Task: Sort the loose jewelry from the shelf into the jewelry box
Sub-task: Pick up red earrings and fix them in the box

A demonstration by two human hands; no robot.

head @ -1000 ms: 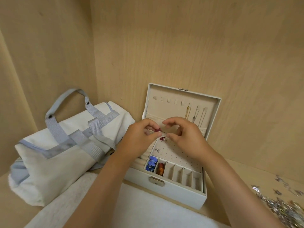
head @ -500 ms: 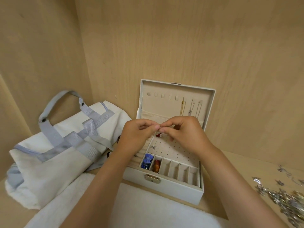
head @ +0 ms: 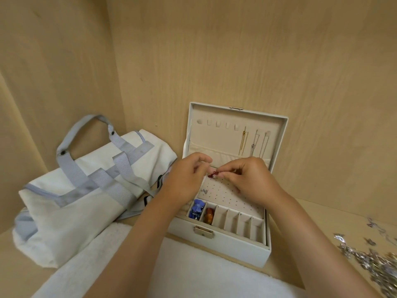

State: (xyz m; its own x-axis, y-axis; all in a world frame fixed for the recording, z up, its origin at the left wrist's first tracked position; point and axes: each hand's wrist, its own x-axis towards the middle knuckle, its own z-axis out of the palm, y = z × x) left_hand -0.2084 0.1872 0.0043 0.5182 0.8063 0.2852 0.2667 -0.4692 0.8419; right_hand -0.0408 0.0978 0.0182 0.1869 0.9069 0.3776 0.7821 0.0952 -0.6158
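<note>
Nearest the camera, a white fluffy mat (head: 193,276) is seen spread along the front of the wooden shelf (head: 300,211). Off at the right edge, a heap of loose jewelry (head: 373,261), mostly silver, is left lying on the bare wood, well apart from the box. Next, the jewelry box (head: 225,248) is found standing open, its front wall at the mat's far edge and a metal latch (head: 203,231) shown at its front. In the front row of slots, a blue item (head: 197,209) is lodged in the leftmost compartment and an amber item (head: 209,215) in the one beside it. Behind that row, a perforated panel (head: 227,198) is laid out, and a small silver earring (head: 204,191) is set near its left edge. Over the far end of that panel, a small red piece (head: 212,174) is pinched between the thumb and forefinger of the right hand (head: 251,179). It is met from the other side by the curled fingertips of the left hand (head: 187,179), so it is gripped by both hands. Whether it touches the panel cannot be told. Farther back, the lid (head: 279,134) is propped upright, with a gold chain (head: 242,143) and silver chains (head: 254,145) hung from its hooks. To the left, a white bag (head: 86,190) with grey-blue straps is slumped just beside the box.
</note>
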